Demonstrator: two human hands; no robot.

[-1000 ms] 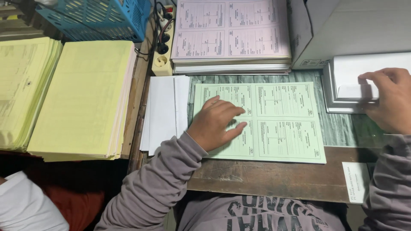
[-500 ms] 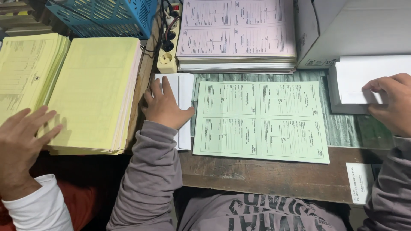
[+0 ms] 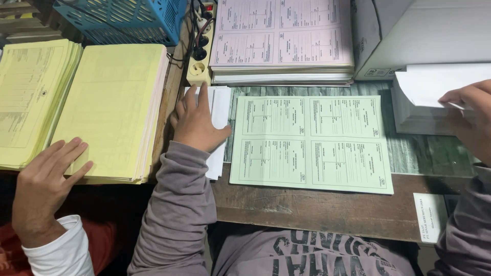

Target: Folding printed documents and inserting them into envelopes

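The left hand [image 3: 197, 122] lies flat, fingers spread, on the white sheet stack [image 3: 220, 110] just left of the green form sheet [image 3: 312, 145]. The right hand [image 3: 473, 120] pinches a white sheet [image 3: 434, 82] lifted off the white ream [image 3: 417, 120] right of the green form sheet. A pink form stack [image 3: 281, 41] borders its far edge; a co-worker's hand [image 3: 46, 189] touches the yellow paper stack [image 3: 110, 110] further left. Bare wooden desk edge [image 3: 307, 209] lies nearer.

There is just one camera, worn on the person's head. It looks almost straight down and a bit forward, from close up. The left hand [image 3: 197, 122] sits near the middle and the right hand [image 3: 473, 120] at the right edge, with the person's own chest along the bottom.
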